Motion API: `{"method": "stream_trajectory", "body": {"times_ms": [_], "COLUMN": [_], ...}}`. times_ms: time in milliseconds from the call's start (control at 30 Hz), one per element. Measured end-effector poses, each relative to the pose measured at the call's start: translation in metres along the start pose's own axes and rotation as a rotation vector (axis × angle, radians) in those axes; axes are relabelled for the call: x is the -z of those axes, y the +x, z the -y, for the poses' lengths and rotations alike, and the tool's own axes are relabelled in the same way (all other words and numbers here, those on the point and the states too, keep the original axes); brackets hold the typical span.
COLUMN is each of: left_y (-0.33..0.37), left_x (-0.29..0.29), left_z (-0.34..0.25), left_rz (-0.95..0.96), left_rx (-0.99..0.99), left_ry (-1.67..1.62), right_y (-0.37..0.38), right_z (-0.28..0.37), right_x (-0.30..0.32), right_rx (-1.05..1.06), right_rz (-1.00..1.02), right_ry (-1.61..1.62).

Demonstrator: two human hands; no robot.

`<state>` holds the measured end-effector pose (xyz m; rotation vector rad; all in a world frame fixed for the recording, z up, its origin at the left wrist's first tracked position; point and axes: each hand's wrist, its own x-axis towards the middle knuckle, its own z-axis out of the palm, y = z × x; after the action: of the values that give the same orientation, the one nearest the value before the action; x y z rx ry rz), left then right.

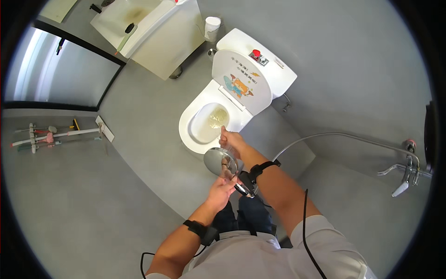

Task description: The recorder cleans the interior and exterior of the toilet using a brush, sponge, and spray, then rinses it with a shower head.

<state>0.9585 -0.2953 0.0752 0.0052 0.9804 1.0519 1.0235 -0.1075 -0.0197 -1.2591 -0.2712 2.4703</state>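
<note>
My left hand (220, 191) is closed round the handle of a chrome shower head (215, 161), whose round, shiny disc is tilted in front of me and mirrors part of the surroundings. Just beyond it, my right hand (233, 142) reaches toward the front rim of a white toilet (187, 123). Its fingers look curled, and what they hold, if anything, is hidden. Yellowish, rippled water lies in the bowl. The toilet lid (241, 76) is raised against the tank, with a cartoon sticker on it. A metal hose (325, 134) runs from near my right wrist to the wall.
A chrome wall tap (409, 172) is at the right. A red object (256, 54) sits on the toilet tank. Paper roll (212, 28) and a sink cabinet (162, 44) stand at the back left, with a green-handled brush (126, 37) on its edge. Cleaning tools (55, 135) hang at left.
</note>
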Motion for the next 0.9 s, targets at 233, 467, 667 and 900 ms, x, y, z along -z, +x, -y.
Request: {"method": "stream_trajectory", "body": {"times_ms": [233,467,667,900], "left_y": [0.003,0.008,0.004,0.005], "left_x": [-0.005,-0.002,-0.004,0.005], "left_z": [-0.008,-0.008,-0.001,0.004], "left_rz": [0.001,-0.042,-0.040,-0.048], "left_rx": [-0.059,-0.029,0.000,0.013], "left_ry": [-0.059,-0.023,-0.002,0.010], "right_y": [-0.014,-0.035,-0.037,-0.025], "right_z": [0.004,0.024,0.027,-0.001], "right_x": [0.005,0.002,-0.019,-0.011], "right_rx": [0.009,-0.133,-0.194,-0.061], "right_rz": [0.042,0.172,-0.020,-0.025], "right_ry": [-0.177,0.024,-0.289,-0.512]}}
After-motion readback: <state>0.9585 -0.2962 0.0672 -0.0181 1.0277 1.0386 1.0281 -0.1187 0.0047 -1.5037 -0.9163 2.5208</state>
